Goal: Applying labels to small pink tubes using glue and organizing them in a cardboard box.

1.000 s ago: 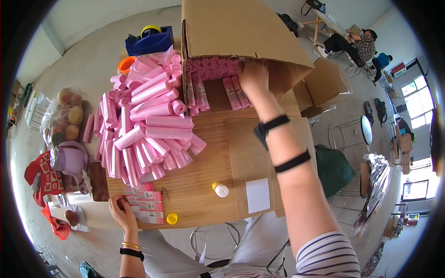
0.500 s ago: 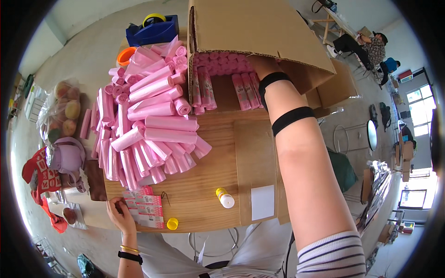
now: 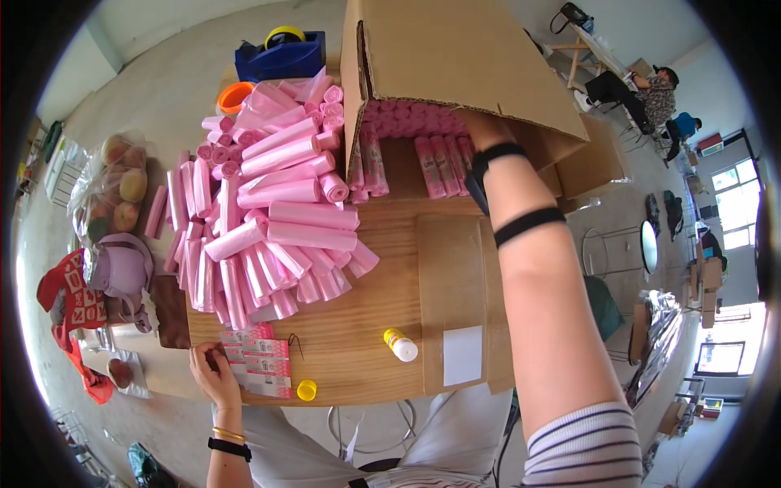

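Note:
My right hand (image 3: 486, 130) reaches into a cardboard box (image 3: 455, 57) lying with its mouth toward me. The box edge and shadow hide its fingers. Inside, pink rolls (image 3: 407, 119) are stacked at the back, and labelled pink rolls (image 3: 437, 167) stand in front, close to my wrist. My left hand (image 3: 215, 376) rests at the table's near left edge, its fingers loosely bent and apart beside printed pink-and-white label cards (image 3: 267, 366). A large heap of unlabelled pink plastic bag rolls (image 3: 285, 195) lies left of the box.
On the wooden table (image 3: 350, 325) are a glue bottle (image 3: 400, 345), a yellow cap (image 3: 307, 390), a white card (image 3: 463, 356) and a cardboard flap (image 3: 451, 268). A blue tape dispenser (image 3: 281, 61) and orange ring (image 3: 235, 98) sit behind the heap. Bagged fruit (image 3: 122, 187) is at left.
The view has shifted slightly, so the table things appear a little farther right. My right hand remains inside the box, and my left hand stays beside the label cards.

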Demonstrator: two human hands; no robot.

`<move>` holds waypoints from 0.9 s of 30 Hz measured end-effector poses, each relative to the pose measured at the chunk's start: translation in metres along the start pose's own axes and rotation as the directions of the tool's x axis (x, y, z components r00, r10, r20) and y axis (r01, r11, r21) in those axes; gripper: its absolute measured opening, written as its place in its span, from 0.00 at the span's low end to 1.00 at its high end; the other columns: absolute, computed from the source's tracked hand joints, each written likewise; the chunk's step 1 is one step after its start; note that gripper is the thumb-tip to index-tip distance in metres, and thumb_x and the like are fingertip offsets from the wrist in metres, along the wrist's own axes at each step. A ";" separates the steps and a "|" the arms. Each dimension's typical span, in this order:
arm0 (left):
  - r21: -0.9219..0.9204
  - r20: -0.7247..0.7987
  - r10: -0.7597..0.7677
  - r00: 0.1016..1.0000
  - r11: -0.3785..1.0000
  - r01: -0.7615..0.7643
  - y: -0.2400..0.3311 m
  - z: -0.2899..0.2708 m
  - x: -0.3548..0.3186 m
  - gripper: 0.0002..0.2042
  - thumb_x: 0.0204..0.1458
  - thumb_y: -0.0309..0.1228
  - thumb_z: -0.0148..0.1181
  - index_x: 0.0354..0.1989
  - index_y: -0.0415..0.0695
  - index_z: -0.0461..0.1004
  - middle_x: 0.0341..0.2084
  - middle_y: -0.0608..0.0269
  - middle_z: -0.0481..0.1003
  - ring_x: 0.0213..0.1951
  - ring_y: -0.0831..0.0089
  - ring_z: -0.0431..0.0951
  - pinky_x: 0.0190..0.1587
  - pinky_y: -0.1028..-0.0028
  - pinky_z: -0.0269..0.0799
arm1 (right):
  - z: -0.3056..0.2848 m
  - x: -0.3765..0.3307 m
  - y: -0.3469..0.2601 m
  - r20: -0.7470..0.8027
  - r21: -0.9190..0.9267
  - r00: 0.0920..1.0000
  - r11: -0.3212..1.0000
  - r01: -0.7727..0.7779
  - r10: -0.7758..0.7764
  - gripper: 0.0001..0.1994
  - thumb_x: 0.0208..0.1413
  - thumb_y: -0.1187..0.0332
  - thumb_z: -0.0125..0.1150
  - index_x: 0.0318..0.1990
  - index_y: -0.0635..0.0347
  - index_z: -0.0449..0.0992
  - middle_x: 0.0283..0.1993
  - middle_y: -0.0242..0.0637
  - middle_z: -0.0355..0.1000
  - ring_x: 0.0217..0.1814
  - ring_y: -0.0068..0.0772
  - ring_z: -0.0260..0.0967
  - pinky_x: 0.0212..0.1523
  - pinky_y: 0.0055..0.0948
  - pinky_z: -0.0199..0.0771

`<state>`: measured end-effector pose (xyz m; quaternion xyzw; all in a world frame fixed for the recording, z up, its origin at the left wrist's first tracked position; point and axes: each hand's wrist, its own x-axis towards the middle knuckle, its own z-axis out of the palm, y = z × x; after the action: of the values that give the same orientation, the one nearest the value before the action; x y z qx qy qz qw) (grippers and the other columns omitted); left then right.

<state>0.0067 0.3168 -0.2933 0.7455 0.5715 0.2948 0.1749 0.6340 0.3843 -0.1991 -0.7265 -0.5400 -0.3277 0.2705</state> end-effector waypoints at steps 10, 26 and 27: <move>0.035 -0.046 0.116 0.992 0.993 -0.114 -0.005 -0.001 0.000 0.02 0.53 0.21 0.50 0.34 0.39 0.68 0.29 0.57 0.69 0.33 0.62 0.70 0.38 0.68 0.66 | -0.051 -0.163 -0.099 0.363 -0.210 0.890 0.955 -0.210 0.276 0.28 0.49 0.62 0.64 0.57 0.58 0.63 0.53 0.55 0.60 0.54 0.61 0.61 0.49 0.49 0.70; 0.033 -0.006 0.063 0.998 0.998 -0.062 -0.001 -0.001 0.001 0.02 0.53 0.22 0.50 0.34 0.39 0.68 0.29 0.57 0.69 0.35 0.60 0.70 0.41 0.66 0.66 | 0.009 -0.008 -0.051 0.162 -0.099 0.982 0.992 -0.083 0.098 0.19 0.58 0.58 0.53 0.54 0.54 0.71 0.56 0.46 0.69 0.58 0.52 0.65 0.53 0.50 0.68; 0.023 -0.004 0.038 0.999 0.999 -0.038 -0.003 -0.002 0.000 0.03 0.52 0.23 0.50 0.34 0.39 0.68 0.30 0.58 0.69 0.36 0.59 0.70 0.41 0.64 0.65 | 0.020 -0.004 -0.053 0.176 -0.112 0.979 0.990 -0.087 0.106 0.19 0.58 0.58 0.53 0.54 0.54 0.71 0.56 0.46 0.69 0.58 0.53 0.66 0.53 0.50 0.68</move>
<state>0.0028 0.3171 -0.2934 0.7575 0.5610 0.2935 0.1595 0.5860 0.4108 -0.2125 -0.7917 -0.5089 -0.2741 0.1977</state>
